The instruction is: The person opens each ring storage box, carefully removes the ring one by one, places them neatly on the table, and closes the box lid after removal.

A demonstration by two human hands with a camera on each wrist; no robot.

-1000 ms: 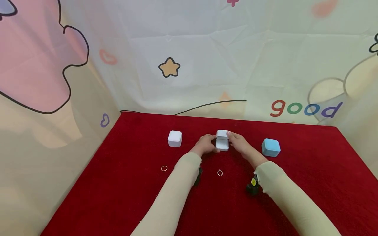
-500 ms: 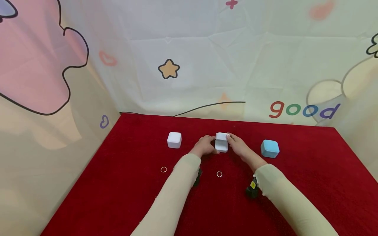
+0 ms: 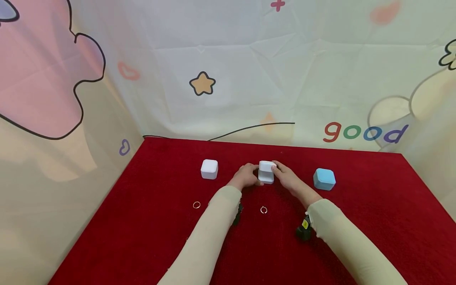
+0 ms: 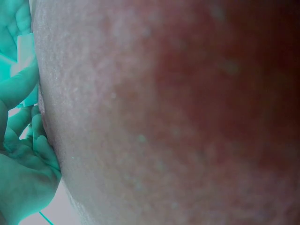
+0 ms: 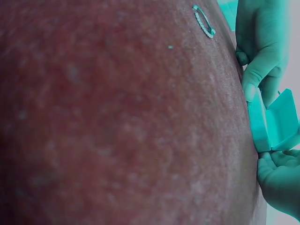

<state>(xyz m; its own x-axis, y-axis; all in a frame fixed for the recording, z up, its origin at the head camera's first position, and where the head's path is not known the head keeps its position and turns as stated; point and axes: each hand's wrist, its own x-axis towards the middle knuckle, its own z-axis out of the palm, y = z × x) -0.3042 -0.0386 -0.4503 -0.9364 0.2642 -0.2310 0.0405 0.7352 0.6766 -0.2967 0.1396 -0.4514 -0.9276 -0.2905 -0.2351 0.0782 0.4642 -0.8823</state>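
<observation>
A small white ring box point(image 3: 266, 178) stands on the red cloth between both hands, its lid partly raised over the base. My left hand point(image 3: 246, 175) grips the base, with the thumb at the near left corner. On the other side my right hand point(image 3: 287, 178) pinches the lid, thumb in front. The box point(image 5: 260, 123) also shows in the right wrist view, its lid at an angle to the base. A silver-looking ring point(image 3: 263, 209) with a gap lies in front of the box. The box's inside is mostly hidden from the head view.
A closed white box point(image 3: 209, 169) sits to the left and a light blue box point(image 3: 324, 179) to the right. Another thin ring point(image 3: 196, 205) lies left of my left forearm. A printed fabric backdrop point(image 3: 228, 87) rises behind the red cloth point(image 3: 149, 221).
The white box's lid has tilted forward and down under my right hand, covering more of the inside. My left hand stays on the base. The head view has shifted slightly.
</observation>
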